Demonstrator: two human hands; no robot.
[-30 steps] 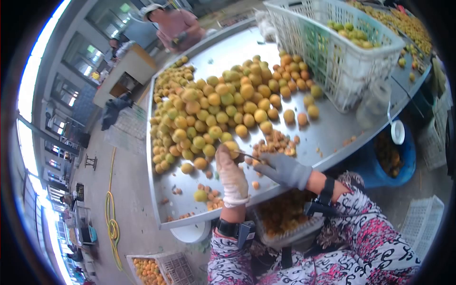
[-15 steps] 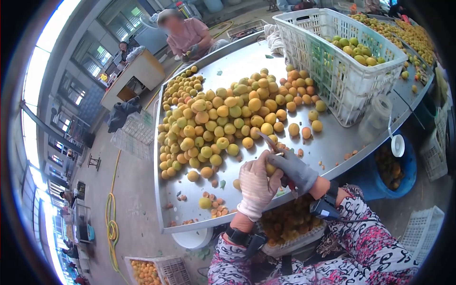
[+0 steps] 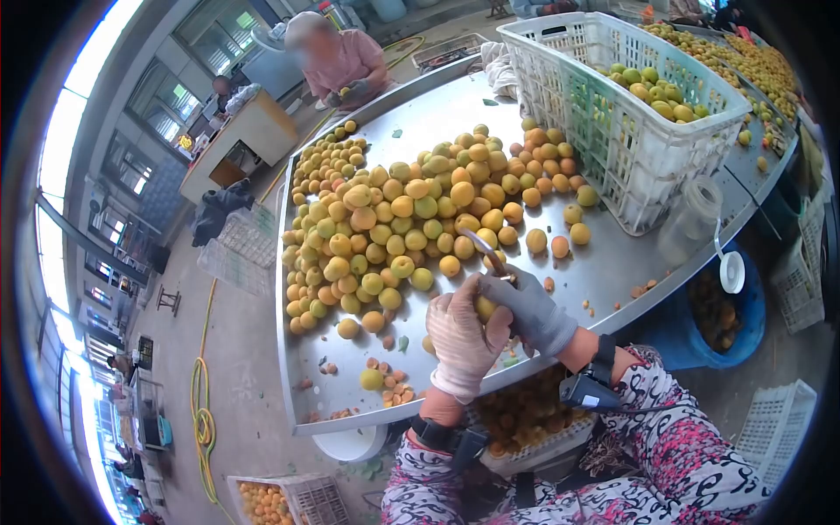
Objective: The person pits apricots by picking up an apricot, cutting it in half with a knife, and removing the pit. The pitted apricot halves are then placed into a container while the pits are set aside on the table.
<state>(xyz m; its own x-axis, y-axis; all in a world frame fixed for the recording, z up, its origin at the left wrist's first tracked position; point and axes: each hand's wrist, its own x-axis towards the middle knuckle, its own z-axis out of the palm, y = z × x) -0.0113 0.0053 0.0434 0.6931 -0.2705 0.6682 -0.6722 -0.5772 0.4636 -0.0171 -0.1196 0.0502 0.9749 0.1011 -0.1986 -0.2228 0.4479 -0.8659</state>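
My left hand (image 3: 462,339), in a whitish glove, is closed round a yellow apricot (image 3: 485,308) above the near edge of the metal table (image 3: 437,360). Against it, my right hand (image 3: 535,313), in a grey glove, grips pruning shears (image 3: 490,254). Their curved blade points up and left toward the fruit; the handles are mostly hidden in the glove. Just beyond my hands spreads a large heap of apricots (image 3: 385,219). Cut halves (image 3: 398,392) and one whole yellow-green apricot (image 3: 371,379) lie to the left of my left hand.
A white plastic crate (image 3: 604,131) with greenish fruit stands at the table's right. Near it are a clear jar (image 3: 691,219) and a blue bucket (image 3: 744,337). A crate of cut fruit (image 3: 529,420) sits below the table edge. Across the table, a person (image 3: 341,66) handles fruit.
Both hands have shifted slightly left together, still holding the apricot and the shears. The view has turned slightly. The person across the table has leaned a little, hands raised.
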